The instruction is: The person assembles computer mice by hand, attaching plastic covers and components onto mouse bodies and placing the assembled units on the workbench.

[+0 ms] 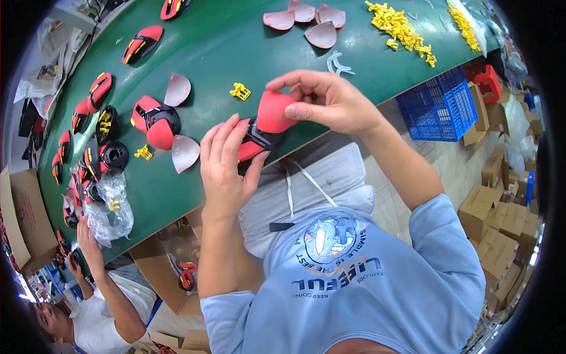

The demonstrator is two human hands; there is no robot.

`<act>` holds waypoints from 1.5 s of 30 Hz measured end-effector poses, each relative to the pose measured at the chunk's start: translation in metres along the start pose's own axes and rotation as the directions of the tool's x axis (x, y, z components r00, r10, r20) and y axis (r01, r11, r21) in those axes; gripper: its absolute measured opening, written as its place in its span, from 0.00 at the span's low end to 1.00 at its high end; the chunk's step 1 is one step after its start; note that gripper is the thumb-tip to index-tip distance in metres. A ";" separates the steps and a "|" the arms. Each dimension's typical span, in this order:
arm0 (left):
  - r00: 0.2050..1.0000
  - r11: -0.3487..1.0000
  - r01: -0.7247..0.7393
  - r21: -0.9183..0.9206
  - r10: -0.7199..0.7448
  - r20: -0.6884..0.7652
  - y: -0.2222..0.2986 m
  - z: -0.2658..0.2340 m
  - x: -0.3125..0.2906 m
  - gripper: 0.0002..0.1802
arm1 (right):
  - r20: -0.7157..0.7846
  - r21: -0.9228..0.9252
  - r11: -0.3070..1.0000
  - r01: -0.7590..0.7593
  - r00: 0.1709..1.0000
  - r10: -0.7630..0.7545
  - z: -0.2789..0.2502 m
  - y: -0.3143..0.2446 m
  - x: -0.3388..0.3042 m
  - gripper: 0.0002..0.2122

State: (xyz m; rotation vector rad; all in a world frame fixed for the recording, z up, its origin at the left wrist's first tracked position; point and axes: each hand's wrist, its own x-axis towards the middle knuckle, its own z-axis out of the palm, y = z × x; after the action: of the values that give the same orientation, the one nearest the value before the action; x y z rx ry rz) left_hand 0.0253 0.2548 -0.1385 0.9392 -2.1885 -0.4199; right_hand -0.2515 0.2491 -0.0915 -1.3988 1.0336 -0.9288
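Note:
My left hand [227,168] is closed around the lower left side of a red-and-black plastic housing [263,137] at the table's near edge. A red curved shell [275,112] sits against the top of that housing. The thumb and fingers of my right hand [327,105] pinch the shell's right edge. Just beyond my hands lies a yellow plastic clip [240,91]. To the left rests another red-and-black housing [147,112] with a red shell at its front. Pale-backed curved shells [186,153] lie around it, one next to a second yellow clip [143,153].
On the green table [218,47] are a heap of yellow clips [395,26], several curved shells [321,35] and clear curved strips [338,64]. More housings [143,44] line the left. A co-worker's hand [89,242] is beside a plastic bag [112,206]. A blue crate [439,106] stands right.

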 end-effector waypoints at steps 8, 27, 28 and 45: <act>1.000 1.000 0.004 -0.010 -0.004 -0.022 0.000 0.000 -0.001 0.39 | 0.071 -0.775 0.551 0.310 0.909 -0.412 0.016 0.018 0.001 0.14; 1.000 1.000 -0.002 0.009 0.002 0.016 0.002 -0.003 0.003 0.39 | 0.241 -0.704 0.586 0.403 0.910 -0.336 0.008 0.025 0.008 0.29; 1.000 1.000 0.004 -0.003 -0.004 0.026 0.001 -0.002 0.000 0.40 | 0.237 -0.706 0.584 0.401 0.910 -0.339 0.009 0.027 0.005 0.29; 0.991 0.994 -0.026 0.102 0.013 0.134 -0.005 0.004 0.032 0.37 | 0.260 -0.750 0.559 0.353 0.935 -0.242 -0.001 0.024 0.000 0.27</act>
State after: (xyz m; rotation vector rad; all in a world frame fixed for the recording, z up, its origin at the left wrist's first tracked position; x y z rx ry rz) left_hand 0.0093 0.2283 -0.1290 0.9691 -2.3583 -0.3723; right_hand -0.2550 0.2486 -0.1154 -2.4233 1.1864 -0.5906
